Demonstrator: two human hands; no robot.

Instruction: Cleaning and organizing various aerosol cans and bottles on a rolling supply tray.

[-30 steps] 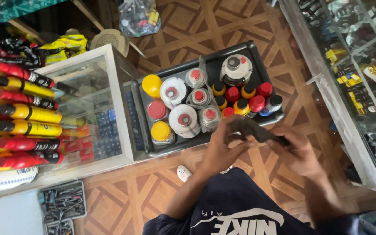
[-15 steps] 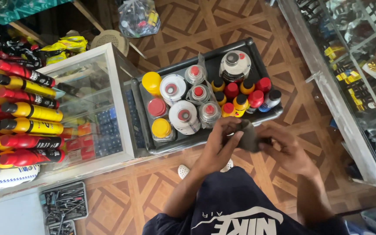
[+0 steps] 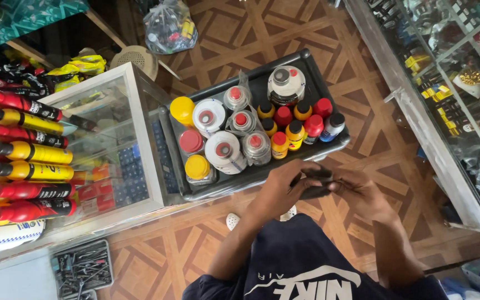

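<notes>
My left hand (image 3: 284, 189) and my right hand (image 3: 362, 194) are together in front of me, both gripping a small dark object (image 3: 315, 182) that looks like a rubber or plastic part. The fingers hide most of it. Just beyond my hands stands a black tray (image 3: 329, 94) packed with spray cans and small bottles (image 3: 284, 130) with red, yellow and black caps. My hands hover over the near edge of that tray, not touching it.
A glass display case (image 3: 112, 144) stands on the left with red and yellow bottles (image 3: 23, 155) lying on top. A glass cabinet (image 3: 451, 94) runs along the right. A box of tools (image 3: 81, 266) sits at the lower left. The floor is patterned wood.
My hands have drawn closer together and lower in view, and the dark object is now more folded inside the fingers. The tray has not moved.
</notes>
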